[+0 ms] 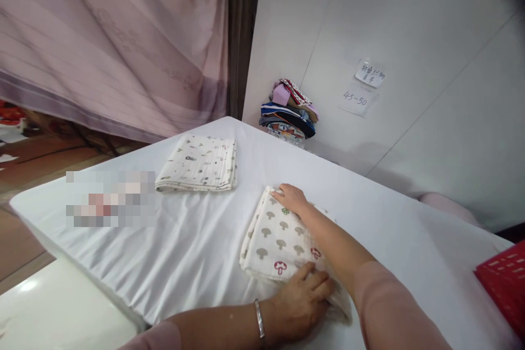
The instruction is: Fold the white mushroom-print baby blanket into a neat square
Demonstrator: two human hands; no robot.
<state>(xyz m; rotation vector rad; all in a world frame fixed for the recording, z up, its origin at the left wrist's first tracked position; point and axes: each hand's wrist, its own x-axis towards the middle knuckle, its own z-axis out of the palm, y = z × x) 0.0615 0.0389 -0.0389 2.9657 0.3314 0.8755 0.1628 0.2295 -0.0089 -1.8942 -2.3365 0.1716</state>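
Note:
A folded white gauze cloth (270,235) with grey, green and red mushroom prints lies on the white-covered table in front of me. My right hand (292,200) is at its far corner, fingers bent over the edge. Along the near side, my left hand (301,301), with a silver bracelet at the wrist, has its curled fingers closed on the fabric. My right forearm crosses over the cloth and hides part of its right side. Further back on the left sits a second folded gauze cloth (200,164) with small dark prints, touched by neither hand.
A pile of folded fabrics (289,112) stands beyond the table by the grey wall. Handwritten paper notes (356,99) are stuck there. A red plastic basket (504,279) is at the right edge. A pink curtain (123,38) hangs behind; a blurred patch covers something on the table's left.

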